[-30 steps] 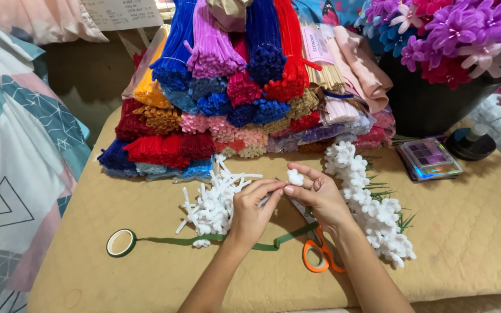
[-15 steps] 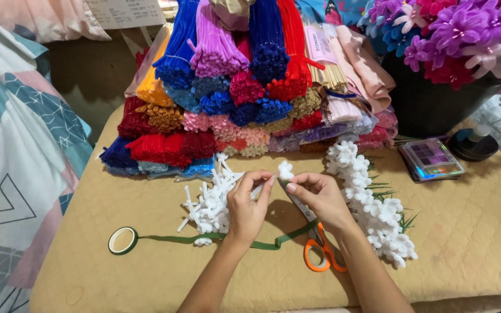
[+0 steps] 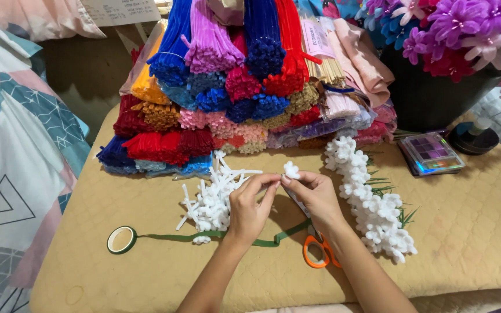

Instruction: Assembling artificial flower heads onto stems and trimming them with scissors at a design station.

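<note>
My left hand (image 3: 251, 204) and my right hand (image 3: 314, 194) meet over a tan quilted mat (image 3: 471, 232). Both pinch one small white pipe-cleaner piece (image 3: 290, 170), whose looped end sticks up between the fingertips. A loose heap of white pipe-cleaner pieces (image 3: 213, 194) lies just left of my left hand. To the right of my right hand, a row of finished white fuzzy flowers (image 3: 372, 206) on green stems stretches across the mat. Orange-handled scissors (image 3: 317, 255) lie under my right wrist.
A roll of green floral tape (image 3: 122, 239) lies at the left, its strip trailing under my hands. Stacked bundles of coloured pipe cleaners (image 3: 239, 87) fill the back. A dark pot of purple and blue flowers (image 3: 453, 35), an eyeshadow palette (image 3: 432, 153) and a black lid (image 3: 474, 139) sit at the right.
The white piece has shifted slightly left and higher between my fingertips, and my left fingers have closed onto it. A person's hand seen at the right edge a second ago is gone.
</note>
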